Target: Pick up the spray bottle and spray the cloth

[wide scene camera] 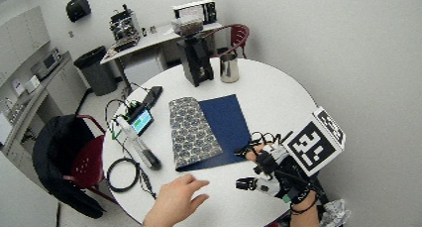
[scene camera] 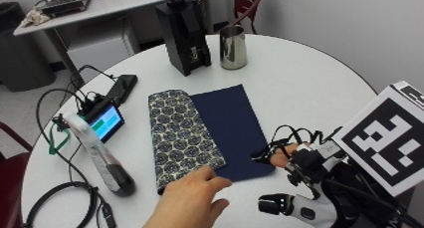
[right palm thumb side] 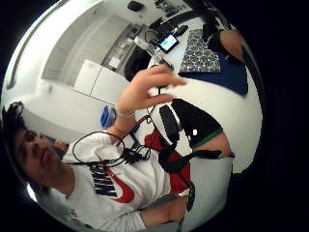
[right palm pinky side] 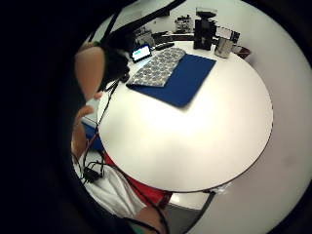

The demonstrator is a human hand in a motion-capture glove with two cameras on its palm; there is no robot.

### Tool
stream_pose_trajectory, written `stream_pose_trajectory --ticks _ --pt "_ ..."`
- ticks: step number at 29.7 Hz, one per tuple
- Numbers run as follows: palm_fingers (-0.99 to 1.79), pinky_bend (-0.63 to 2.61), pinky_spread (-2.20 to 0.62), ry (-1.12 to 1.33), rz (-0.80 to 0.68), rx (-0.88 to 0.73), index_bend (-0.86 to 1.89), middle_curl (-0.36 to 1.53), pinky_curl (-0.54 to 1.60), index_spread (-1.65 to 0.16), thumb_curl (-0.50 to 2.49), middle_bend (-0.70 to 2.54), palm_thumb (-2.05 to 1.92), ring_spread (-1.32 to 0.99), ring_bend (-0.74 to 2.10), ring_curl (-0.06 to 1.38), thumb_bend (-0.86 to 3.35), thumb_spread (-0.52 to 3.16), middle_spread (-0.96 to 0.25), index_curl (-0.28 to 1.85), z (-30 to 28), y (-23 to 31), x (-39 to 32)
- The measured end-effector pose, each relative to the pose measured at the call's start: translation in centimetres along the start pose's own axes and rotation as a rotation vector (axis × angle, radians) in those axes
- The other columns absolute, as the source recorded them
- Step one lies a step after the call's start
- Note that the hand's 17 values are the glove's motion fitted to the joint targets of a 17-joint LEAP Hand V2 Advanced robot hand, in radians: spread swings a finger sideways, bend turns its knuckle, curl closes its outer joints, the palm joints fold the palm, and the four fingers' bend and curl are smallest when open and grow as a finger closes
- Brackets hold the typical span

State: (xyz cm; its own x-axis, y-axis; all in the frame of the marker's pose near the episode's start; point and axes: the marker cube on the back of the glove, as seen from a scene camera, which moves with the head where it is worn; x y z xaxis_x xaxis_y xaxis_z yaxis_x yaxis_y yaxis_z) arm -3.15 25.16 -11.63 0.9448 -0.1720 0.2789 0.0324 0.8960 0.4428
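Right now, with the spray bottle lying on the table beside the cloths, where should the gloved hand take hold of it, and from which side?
Probably around the neck just below the white trigger head, coming from above. The spray bottle lies on its side left of the patterned cloth, head toward the small screen, dark base toward the person. The gloved right hand hovers at the blue cloth, so it must cross over both cloths.

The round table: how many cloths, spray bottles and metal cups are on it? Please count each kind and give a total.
Cloths: 2 (patterned cloth, dark blue cloth)
Spray bottle: 1
Metal cup: 1
Total: 4
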Motion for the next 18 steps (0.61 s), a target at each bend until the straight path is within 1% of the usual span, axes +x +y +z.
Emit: stream_pose_trajectory --ticks 9,18 --pt "0.88 0.16 0.19 -0.024 0.012 0.031 0.14 0.41 0.3 -0.3 0.32 0.31 0.67 -0.03 0.27 0.36 -0.02 1.16 -0.05 0.31 -1.1 2.4 -1.4" --pt "0.88 0.16 0.19 0.002 0.023 -0.001 0.14 0.41 0.29 -0.3 0.32 0.32 0.68 -0.03 0.28 0.37 -0.02 1.17 -0.04 0.31 -1.8 1.9 -2.1"
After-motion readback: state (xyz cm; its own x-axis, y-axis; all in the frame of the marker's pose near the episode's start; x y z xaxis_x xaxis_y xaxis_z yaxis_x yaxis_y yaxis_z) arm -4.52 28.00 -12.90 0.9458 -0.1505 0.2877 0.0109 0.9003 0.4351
